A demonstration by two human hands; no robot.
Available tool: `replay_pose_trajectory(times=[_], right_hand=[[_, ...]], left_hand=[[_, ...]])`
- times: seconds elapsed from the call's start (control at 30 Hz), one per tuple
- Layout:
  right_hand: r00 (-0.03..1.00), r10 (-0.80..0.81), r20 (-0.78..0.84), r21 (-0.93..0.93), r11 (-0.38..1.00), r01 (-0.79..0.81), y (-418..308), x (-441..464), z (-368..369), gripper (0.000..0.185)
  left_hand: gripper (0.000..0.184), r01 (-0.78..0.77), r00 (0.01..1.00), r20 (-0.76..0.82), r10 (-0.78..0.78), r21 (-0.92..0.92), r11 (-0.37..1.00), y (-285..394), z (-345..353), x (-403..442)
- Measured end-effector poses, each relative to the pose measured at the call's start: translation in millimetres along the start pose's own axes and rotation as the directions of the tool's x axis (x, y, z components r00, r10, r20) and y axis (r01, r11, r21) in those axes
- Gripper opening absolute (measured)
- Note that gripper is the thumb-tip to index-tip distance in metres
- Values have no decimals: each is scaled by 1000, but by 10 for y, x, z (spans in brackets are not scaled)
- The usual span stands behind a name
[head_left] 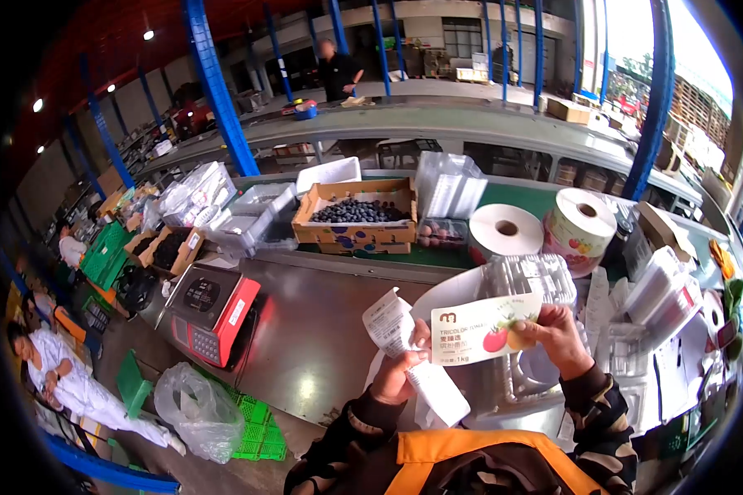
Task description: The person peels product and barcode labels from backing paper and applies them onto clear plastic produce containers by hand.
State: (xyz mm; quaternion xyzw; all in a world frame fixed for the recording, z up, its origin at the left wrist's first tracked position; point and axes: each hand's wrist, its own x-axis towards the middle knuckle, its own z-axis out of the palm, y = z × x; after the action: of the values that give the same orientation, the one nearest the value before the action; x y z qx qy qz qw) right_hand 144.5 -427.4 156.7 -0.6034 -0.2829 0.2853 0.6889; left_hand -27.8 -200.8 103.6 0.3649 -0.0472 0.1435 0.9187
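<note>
My right hand pinches a printed tomato label by its right end, thumb on the front. The label shows a red and a yellow tomato and "1kg". My left hand is closed on a curling white strip of small printed stickers, which hangs down below the fingers. Its fingertips are close to the label's left end; whether they touch it I cannot tell. Behind and beneath the label are clear plastic clamshell boxes, partly hidden by the label and my right hand.
A red scale stands on the metal table at left. Beyond are a cardboard box of dark berries, a white label roll and a tomato-printed roll. Clear containers crowd the right. A person stands across the conveyor.
</note>
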Motion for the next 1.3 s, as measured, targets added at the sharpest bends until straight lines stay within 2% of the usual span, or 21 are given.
replay_pose_trajectory(times=[0.07, 0.13, 0.17, 0.33, 0.4, 0.53, 0.6, 0.63, 0.67, 0.73, 0.77, 0.8, 0.87, 0.9, 0.93, 1.0, 1.03, 1.07, 1.1, 1.13, 1.3], right_hand=[[981, -167, -100, -155, 976, 151, 100, -57, -187, 18], [962, -146, -229, -335, 940, 63, -28, -162, -543, 15], [937, -243, -251, -325, 933, 154, -31, -190, -773, 18], [914, 242, -324, -141, 943, -300, -44, -771, -1616, 29], [919, 304, -251, -178, 919, -352, 73, -857, -1506, 36], [945, 235, -226, -198, 939, -280, 321, -787, -1370, 37], [944, 224, -244, -338, 892, -299, 369, -751, -1354, 34], [938, 180, -297, -403, 867, -294, 380, -733, -1301, 33], [935, 134, -328, -550, 778, -304, 363, -739, -1249, 34], [930, 32, -366, -785, 526, -327, 191, -734, -1040, 37], [932, -70, -356, -851, 435, -293, 220, -747, -991, 39], [943, -113, -314, -914, 305, -268, 281, -763, -997, 46], [855, -221, -469, -865, 310, -394, 208, -774, -1040, 56], [816, -275, -509, -860, 214, -464, 244, -809, -1241, 59], [788, -427, -443, -894, 144, -424, 215, -843, -1332, 45], [859, -451, -244, -968, 166, -188, 11, -1002, -1126, 35], [958, -271, -92, -972, 235, -27, -136, -1053, -932, 30], [971, -180, 157, -941, 272, 203, -64, -1069, -831, 36], [932, -101, 349, -897, 253, 363, 3, -1081, -742, 49], [871, -86, 483, -861, 136, 491, 90, -1081, -695, 45], [826, 50, 561, -824, -57, 563, 186, -1008, -633, 29]], left_hand=[[25, 103, 994, 17, -104, 46, 994, -77, -83, 59], [22, 97, 993, 69, -98, 28, 995, -53, 138, 137], [20, 91, 994, 46, -95, 92, 992, -46, 74, 130], [19, 14, 999, 25, -27, 429, 903, -30, -255, 147], [21, -38, 990, 130, -49, 593, 805, -154, -153, 194], [21, -385, 877, 481, -15, 720, 577, -549, 206, 358], [21, -528, 789, 592, -161, 789, 312, -617, 316, 415], [19, -422, 826, 493, -273, 862, 279, -641, 444, 372], [18, -541, 741, 625, -247, 773, 332, -724, 418, 442], [19, -462, 713, 608, -350, 782, 418, -857, 404, 434], [20, -509, 695, 630, -347, 772, 381, -897, 390, 446], [22, -587, 668, 624, -406, 777, 227, -936, 345, 457], [20, -552, 704, 624, -339, 781, 291, -915, 367, 444], [21, -513, 734, 613, -294, 783, 351, -891, 329, 409], [22, -476, 765, 596, -244, 778, 410, -880, 271, 370], [32, -394, 829, 553, -76, 677, 622, -965, 46, 355], [29, -351, 860, 508, -46, 656, 668, -969, -13, 377], [25, -309, 888, 459, -23, 633, 710, -956, -41, 392], [24, -326, 900, 436, -14, 691, 645, -920, -6, 433], [23, -339, 910, 415, 0, 743, 577, -879, 62, 494], [29, -168, 949, 307, -75, 692, 702, -971, 86, 712]])
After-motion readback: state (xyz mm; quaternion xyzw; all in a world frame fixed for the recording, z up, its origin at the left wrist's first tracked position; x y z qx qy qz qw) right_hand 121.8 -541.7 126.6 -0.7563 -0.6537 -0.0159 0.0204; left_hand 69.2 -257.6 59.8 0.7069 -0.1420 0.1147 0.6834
